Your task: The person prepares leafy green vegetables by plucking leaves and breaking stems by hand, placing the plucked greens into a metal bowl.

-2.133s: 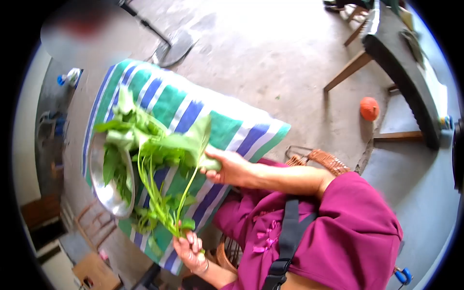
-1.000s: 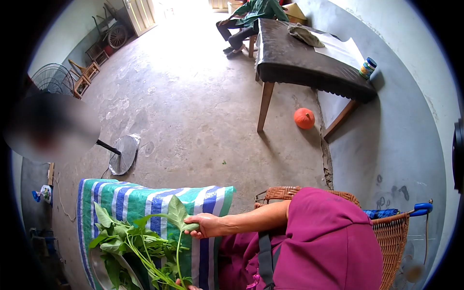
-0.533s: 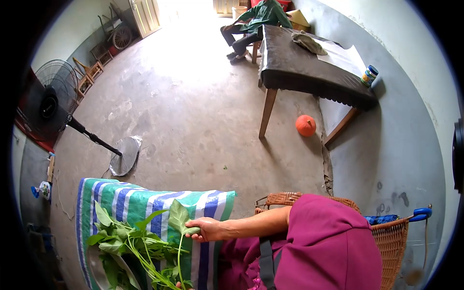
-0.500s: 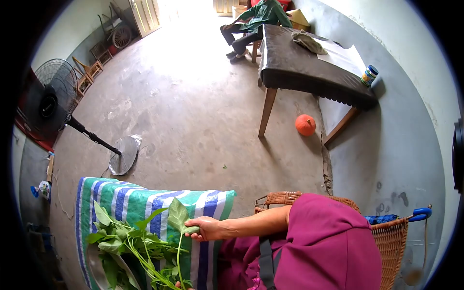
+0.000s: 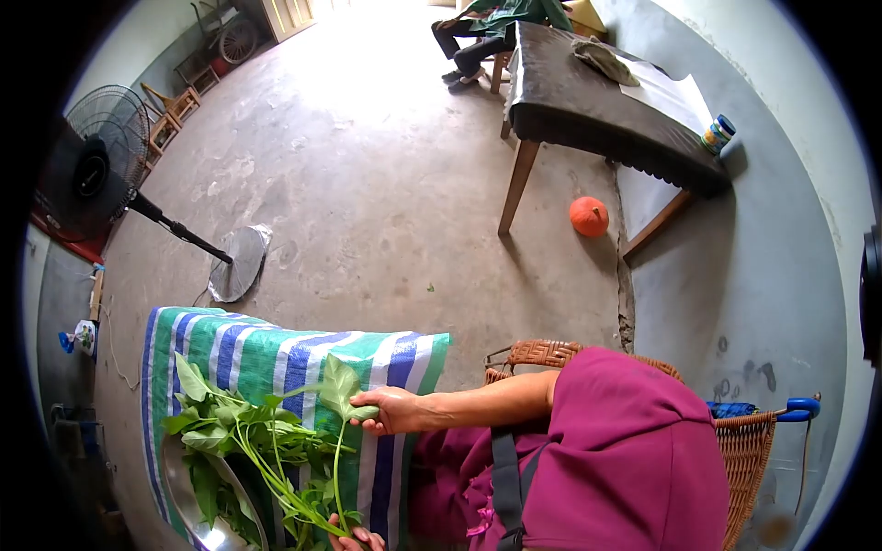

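Note:
My right hand (image 5: pixel 390 410) is closed on a broad green leaf (image 5: pixel 338 386), its stem hanging down from the fingers. Lower down, at the bottom edge, my left hand (image 5: pixel 356 540) is partly in view, its fingers closed round the lower ends of long green stems (image 5: pixel 292 499). A bunch of leafy greens (image 5: pixel 213 432) spreads to the left of both hands. Part of it lies over and in a shiny metal bowl (image 5: pixel 181 482). Beneath them is a green, blue and white striped sheet (image 5: pixel 299 360).
A standing fan (image 5: pixel 241 262) is at the left. On the right stands a dark-covered table (image 5: pixel 597 101) with a cloth, paper and a jar on it. An orange pumpkin (image 5: pixel 589 217) is on the floor. Beyond, a person (image 5: pixel 501 28) sits. Wicker seating (image 5: pixel 749 459) is at the lower right.
The view has dipped and shifted slightly, so the room sits higher. More of my left hand shows at the bottom. My right hand keeps its hold on the leaf.

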{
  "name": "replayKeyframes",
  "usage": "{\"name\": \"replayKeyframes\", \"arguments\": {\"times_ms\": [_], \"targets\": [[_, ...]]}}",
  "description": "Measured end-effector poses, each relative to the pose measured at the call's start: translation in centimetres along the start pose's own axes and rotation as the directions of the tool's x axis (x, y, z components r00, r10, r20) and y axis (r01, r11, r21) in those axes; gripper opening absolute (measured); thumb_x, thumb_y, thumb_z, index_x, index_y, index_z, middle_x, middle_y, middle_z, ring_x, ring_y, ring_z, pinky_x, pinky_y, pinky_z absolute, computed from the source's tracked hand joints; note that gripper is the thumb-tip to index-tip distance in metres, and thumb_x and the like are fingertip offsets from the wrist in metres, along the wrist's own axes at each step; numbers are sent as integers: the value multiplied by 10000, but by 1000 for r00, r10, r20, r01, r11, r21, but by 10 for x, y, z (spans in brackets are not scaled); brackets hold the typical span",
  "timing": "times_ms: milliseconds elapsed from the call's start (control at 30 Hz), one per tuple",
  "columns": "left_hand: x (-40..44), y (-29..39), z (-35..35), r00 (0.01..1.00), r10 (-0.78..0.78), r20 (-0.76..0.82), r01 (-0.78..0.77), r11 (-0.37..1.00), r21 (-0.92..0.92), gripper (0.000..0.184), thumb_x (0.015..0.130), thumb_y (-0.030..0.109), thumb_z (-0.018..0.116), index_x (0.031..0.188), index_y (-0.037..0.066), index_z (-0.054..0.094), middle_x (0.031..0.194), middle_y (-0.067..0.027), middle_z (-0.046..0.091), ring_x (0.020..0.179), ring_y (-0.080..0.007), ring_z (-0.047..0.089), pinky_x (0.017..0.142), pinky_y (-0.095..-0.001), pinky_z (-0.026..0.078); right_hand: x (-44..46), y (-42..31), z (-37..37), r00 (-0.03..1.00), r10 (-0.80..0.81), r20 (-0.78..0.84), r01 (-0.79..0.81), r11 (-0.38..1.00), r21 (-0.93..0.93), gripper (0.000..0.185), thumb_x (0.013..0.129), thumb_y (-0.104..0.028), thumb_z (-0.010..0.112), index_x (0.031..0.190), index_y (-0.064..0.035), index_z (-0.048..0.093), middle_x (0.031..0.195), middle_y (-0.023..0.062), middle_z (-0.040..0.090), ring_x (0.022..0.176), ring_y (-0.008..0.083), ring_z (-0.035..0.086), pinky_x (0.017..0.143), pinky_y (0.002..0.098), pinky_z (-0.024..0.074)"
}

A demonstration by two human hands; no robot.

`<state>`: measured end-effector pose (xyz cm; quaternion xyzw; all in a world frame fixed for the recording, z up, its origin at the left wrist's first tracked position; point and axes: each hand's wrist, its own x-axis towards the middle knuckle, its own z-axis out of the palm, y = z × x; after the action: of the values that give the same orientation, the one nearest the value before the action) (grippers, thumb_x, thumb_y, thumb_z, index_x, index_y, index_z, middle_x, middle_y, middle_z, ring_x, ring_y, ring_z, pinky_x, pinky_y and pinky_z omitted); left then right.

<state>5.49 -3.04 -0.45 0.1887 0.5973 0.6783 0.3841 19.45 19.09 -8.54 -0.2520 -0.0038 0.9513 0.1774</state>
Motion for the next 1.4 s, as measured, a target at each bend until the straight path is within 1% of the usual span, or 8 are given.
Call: {"name": "replayKeyframes", "arguments": {"times_ms": [167,233,467,633,967,1167,1267,1400], "targets": [[-3,5,0,999,10,49,-8,999,-37,389,917,270,529,1239,58,476,686,-19,490,386,-36,356,330,-160,242,-1,-1,1,1000,15,-4,-15,1000,-3,165,901,-266,535,901,-103,517,801,61,643,550,95,526,465,214,387],[-7,26,20,994,-95,56,93,994,49,449,864,322,608,1174,38,450,699,-65,510,474,-109,412,426,-209,340,0,-1,-1,1000,-10,8,11,1000,-26,168,905,-274,528,902,-106,521,798,61,644,549,95,531,461,218,388],[-3,40,30,994,-95,-49,102,981,166,517,860,332,609,1252,61,407,785,-53,541,528,-82,418,442,-203,331,-3,-5,-1,1000,-21,24,22,998,-56,175,907,-279,524,917,-104,522,784,62,651,549,103,550,464,219,411],[9,40,35,998,62,-20,-56,973,224,525,867,269,597,1295,58,376,917,-89,575,568,-129,446,492,-232,345,-1,-10,-8,997,-49,65,52,997,-58,182,906,-277,526,946,-99,526,786,56,651,553,103,560,479,210,432],[15,19,13,999,45,0,-42,945,325,523,889,222,563,1343,80,344,920,-31,567,565,-85,429,472,-188,321,-2,-17,-5,997,-79,24,81,991,-102,177,907,-297,508,920,-121,493,805,30,634,544,82,509,456,218,355],[8,36,33,998,33,45,-44,963,264,532,889,95,525,1376,99,309,949,7,564,571,-65,427,463,-170,313,-1,-17,-5,998,-64,10,65,993,-103,185,904,-297,509,922,-113,494,806,30,634,540,81,506,455,219,355],[9,35,32,1000,-1,-1,2,968,251,526,880,37,508,1369,93,324,956,-5,564,566,-65,425,468,-175,318,1,-17,-6,998,-57,3,57,994,-96,188,903,-297,509,920,-110,495,802,30,635,539,82,507,455,219,357],[11,19,3,994,23,107,-48,970,236,409,882,5,502,1283,66,446,933,-25,589,559,-60,424,478,-181,322,0,-17,-6,998,-58,9,59,994,-95,189,904,-296,508,921,-109,493,793,29,636,538,82,509,453,219,359]]}}
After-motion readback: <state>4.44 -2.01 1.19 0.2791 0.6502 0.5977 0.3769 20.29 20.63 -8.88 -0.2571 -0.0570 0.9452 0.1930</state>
